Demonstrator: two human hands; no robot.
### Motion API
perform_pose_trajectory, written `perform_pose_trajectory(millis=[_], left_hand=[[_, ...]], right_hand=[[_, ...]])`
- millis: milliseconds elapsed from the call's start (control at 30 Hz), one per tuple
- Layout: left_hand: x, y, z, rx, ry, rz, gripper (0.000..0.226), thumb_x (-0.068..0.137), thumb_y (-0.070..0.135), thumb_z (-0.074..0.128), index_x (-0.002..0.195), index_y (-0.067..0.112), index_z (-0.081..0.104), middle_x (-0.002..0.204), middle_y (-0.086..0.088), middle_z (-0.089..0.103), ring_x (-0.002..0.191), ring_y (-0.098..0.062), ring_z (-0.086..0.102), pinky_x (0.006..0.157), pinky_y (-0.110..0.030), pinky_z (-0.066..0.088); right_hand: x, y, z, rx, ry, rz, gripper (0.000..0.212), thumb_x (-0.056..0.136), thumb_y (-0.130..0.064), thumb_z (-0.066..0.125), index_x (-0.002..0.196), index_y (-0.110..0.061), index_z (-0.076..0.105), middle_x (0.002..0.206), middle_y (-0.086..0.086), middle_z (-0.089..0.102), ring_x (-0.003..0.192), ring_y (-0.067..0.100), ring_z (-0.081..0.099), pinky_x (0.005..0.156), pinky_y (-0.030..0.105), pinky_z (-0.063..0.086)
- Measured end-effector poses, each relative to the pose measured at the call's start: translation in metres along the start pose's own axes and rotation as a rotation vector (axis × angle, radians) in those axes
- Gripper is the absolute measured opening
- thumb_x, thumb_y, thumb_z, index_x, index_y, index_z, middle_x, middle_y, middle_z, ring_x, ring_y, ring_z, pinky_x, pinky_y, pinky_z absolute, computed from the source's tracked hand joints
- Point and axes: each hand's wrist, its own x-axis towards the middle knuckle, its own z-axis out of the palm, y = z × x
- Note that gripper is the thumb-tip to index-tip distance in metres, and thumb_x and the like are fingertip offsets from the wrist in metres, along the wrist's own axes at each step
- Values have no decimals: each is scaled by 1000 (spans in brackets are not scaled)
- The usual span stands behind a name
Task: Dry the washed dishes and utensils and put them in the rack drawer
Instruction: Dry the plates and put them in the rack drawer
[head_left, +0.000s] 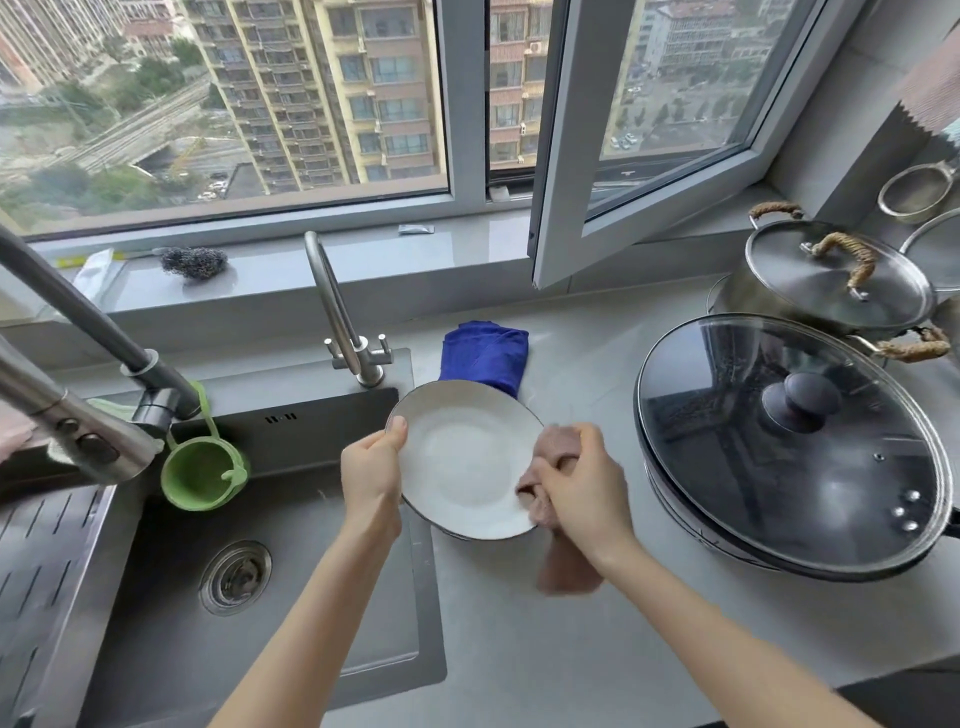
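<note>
At the centre of the frame, the left hand (371, 470) grips a white plate's (462, 462) left rim. The right hand (582, 488) has its fingers (563, 465) curled round a brown cloth (558, 452) pressed on the plate's right edge, above the worktop (571, 649).

Left hand (370, 470) grips a white plate (460, 460) by its rim; right hand (582, 488) presses a brownish cloth (558, 452) against it.

Head-worn view, forward and down, close over sink (311, 571) and counter (519, 654)

The cloth (569, 569) and right hand (582, 488) are blurred and cover the plate (462, 462)'s right rim. The plate hides the blue towel (485, 356)'s near edge.
</note>
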Motion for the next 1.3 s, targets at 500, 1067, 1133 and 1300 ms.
perform_pose_trajectory(millis=[500,1067,1133,1300], left_hand=[[-18,13,6,-10,-321,52,29,80,38,68,74,10,65,79,-5,59,74,-18,54,71,-32,41],[-12,35,-16,-111,-595,-232,40,93,37,48,111,7,67,103,-15,71,83,-28,69,71,-36,56],[-12,38,-16,-96,-563,-233,39,92,37,51,109,7,69,105,-18,70,87,-30,68,82,-39,52],[-23,34,-8,-55,-531,-224,24,88,27,59,89,7,72,87,-14,71,75,-22,68,74,-32,54]], right_hand=[[-13,-20,9,-335,-240,-188,90,73,-86,7,150,-38,2,160,7,6,148,24,-1,116,49,-1],[4,-30,7,-578,-1,-973,65,76,-63,59,120,-18,43,149,14,37,138,31,36,114,56,15],[-10,-20,5,-634,46,-823,80,79,-76,40,130,-15,47,152,18,30,142,33,27,115,49,11],[-51,-20,40,-501,-362,-872,78,94,-60,13,150,-5,10,159,11,-5,146,24,-17,119,40,1]])
